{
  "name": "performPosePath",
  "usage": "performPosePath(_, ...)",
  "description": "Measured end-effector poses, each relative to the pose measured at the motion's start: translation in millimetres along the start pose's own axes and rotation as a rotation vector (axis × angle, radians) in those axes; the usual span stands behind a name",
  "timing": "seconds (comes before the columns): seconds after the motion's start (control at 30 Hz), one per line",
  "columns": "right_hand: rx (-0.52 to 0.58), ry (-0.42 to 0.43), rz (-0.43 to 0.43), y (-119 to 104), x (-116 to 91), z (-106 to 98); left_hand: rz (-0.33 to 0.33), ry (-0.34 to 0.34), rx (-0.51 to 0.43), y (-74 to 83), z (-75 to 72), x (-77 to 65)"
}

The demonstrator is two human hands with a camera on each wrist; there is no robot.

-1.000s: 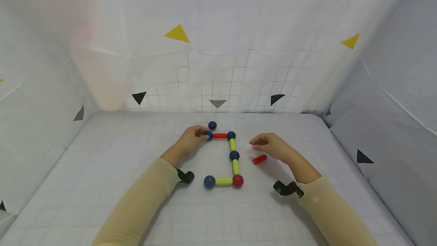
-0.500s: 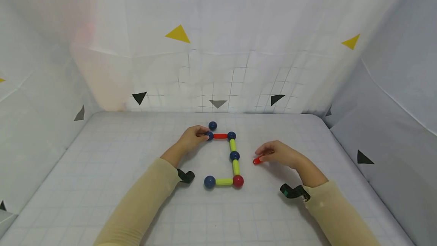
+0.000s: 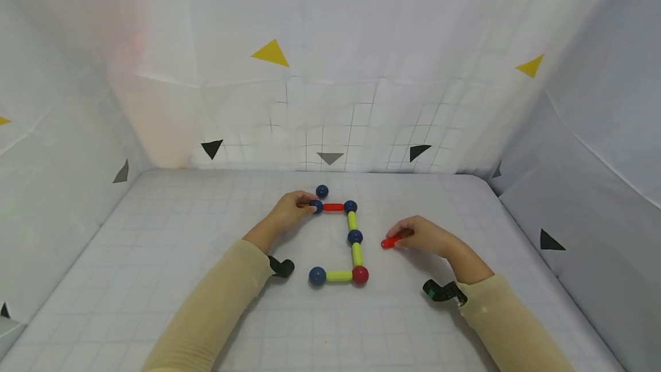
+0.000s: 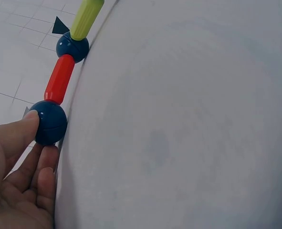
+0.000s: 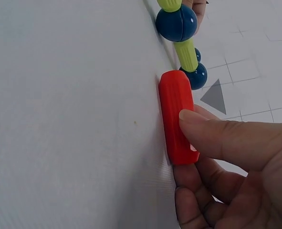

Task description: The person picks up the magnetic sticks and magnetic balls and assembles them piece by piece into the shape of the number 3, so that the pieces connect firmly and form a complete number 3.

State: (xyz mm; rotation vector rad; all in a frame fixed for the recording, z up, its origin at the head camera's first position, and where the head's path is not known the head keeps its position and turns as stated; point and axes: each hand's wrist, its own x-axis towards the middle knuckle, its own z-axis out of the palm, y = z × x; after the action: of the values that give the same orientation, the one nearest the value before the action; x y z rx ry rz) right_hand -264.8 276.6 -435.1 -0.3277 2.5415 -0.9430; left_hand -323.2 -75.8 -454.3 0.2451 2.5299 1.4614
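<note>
My left hand pinches a dark blue ball between thumb and fingers. That ball sits at the end of a red rod, whose other end meets a second blue ball. From there the chain runs toward me through a yellow-green rod, a blue ball and another yellow-green rod to a red ball. Right of the chain, my right hand holds a loose red rod, thumb on its side, low over the table.
A yellow-green rod leads left from the red ball to a larger blue ball. One loose blue ball lies just beyond my left fingertips. The white gridded table is bounded by white cloth walls.
My right hand has come down and a little to the right onto the loose red rod and taken hold of it; the rod has turned slightly. The left hand stays on its ball.
</note>
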Motion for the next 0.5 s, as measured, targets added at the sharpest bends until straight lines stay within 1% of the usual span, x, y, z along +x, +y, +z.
performPosePath(0.3,-0.022,0.010,-0.025,0.4,-0.7,-0.5,-0.003,0.000,-0.001,0.5,0.8,-0.3)
performPosePath(0.5,0.039,0.031,-0.046,-6.5,-0.8,-4.5,-0.001,0.004,-0.002,1.6,1.0,-1.3)
